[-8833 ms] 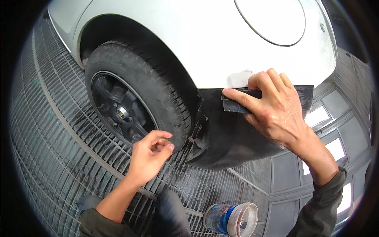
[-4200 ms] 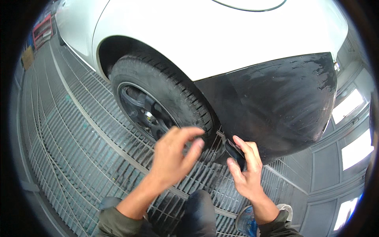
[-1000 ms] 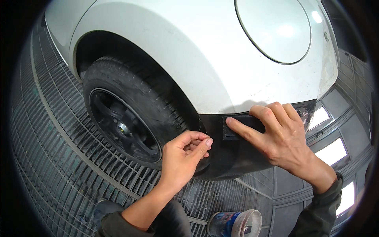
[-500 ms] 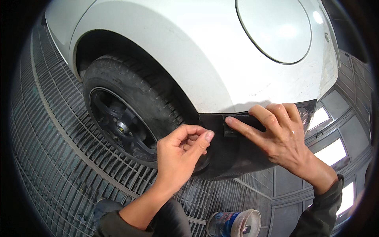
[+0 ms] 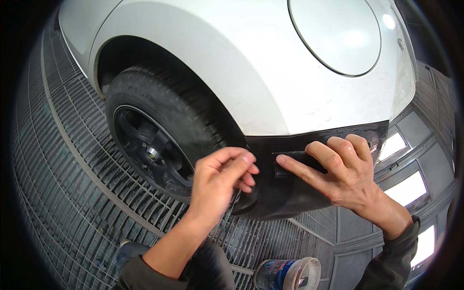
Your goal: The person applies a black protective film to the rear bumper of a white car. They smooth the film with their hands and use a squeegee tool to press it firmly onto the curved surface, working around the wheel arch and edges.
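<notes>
My right hand [image 5: 340, 166] lies against the black bumper [image 5: 290, 203], its index finger stretched along a dark rectangular pad [image 5: 281, 170] and the other fingers bent over it. The hand presses the pad flat to the surface and covers most of it. Just left of the pad, my left hand [image 5: 220, 181] is closed in a pinch, thumb against index finger, by the bumper's edge at the wheel arch. Whatever may be between those fingers is too small or hidden to make out. A white car body panel [image 5: 270, 87] rises above the bumper.
The black wheel [image 5: 150, 140] sits in its arch to the left. Below right stands a bucket [image 5: 285, 273] with a pale rim on the metal floor grating [image 5: 96, 203]. A round fuel flap [image 5: 338, 34] is at top right; lit wall panels [image 5: 406, 186] line the right.
My right hand and the pad have slid a little lower on the bumper. My left hand has risen slightly toward the bumper's edge, and its fingers have turned.
</notes>
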`<state>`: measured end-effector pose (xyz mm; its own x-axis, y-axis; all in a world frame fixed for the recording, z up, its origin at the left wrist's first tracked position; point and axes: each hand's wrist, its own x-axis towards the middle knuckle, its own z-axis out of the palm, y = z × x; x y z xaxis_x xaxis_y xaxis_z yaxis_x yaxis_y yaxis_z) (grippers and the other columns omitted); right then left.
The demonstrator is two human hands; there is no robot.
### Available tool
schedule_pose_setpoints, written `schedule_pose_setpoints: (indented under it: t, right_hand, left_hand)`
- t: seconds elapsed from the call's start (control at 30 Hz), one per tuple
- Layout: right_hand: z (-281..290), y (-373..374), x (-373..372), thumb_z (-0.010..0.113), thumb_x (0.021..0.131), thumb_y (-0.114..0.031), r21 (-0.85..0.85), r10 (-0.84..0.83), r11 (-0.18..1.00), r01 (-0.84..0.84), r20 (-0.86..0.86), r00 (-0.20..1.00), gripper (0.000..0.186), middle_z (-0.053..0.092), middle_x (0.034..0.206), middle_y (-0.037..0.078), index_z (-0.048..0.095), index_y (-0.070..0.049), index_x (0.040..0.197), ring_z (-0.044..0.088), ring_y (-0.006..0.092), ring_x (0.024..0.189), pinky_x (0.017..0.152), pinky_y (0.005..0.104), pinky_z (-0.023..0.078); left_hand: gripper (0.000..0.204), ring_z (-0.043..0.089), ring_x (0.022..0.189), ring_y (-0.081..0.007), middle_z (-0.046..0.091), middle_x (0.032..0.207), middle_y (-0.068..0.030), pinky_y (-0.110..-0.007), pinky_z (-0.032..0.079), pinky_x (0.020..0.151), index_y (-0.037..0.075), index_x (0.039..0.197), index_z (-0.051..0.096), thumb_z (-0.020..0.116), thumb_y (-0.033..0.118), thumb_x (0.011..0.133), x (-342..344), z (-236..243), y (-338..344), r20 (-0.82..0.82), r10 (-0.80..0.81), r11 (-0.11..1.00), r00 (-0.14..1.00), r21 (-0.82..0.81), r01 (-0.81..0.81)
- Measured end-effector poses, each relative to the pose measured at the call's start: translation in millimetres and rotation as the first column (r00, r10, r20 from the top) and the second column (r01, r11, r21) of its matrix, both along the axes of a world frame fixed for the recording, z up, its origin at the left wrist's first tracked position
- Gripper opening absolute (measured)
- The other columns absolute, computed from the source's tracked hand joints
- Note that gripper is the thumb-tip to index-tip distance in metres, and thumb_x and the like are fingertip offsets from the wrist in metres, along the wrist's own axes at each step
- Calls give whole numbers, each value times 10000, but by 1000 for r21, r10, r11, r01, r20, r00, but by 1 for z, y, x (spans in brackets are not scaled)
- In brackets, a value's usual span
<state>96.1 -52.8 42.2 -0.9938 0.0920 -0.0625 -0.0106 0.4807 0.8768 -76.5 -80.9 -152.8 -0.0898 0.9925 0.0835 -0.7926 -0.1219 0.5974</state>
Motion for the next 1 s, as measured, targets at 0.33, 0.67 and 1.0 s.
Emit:
schedule_pose_setpoints:
  t: [0.33,0.67,1.0]
  right_hand:
    - [6,13,-1,631,869,-265,-47,-53,998,52,-13,999,541,605,1132,-17,743,-256,1398,579,165,947,815,337,430]
    - [3,15,-11,609,921,-242,-127,-90,989,80,-74,993,469,605,1120,10,749,-251,1369,573,208,991,797,343,419]
    - [0,9,-26,651,881,-213,-156,-141,979,128,-73,987,428,588,1081,28,785,-192,1288,548,203,957,760,344,398]
  left_hand:
    - [350,721,581,-356,710,663,-192,-468,558,577,-25,860,742,624,221,1080,4,-14,-3,-947,255,957,193,219,-190]
    - [693,709,1085,-319,680,1238,-150,-423,628,848,70,1475,595,825,84,822,5,-25,-11,-934,328,934,-141,343,-98]
    - [552,710,1079,-347,706,1175,-171,-438,612,886,12,1379,648,826,172,881,1,-20,-16,-947,312,938,-72,319,-135]
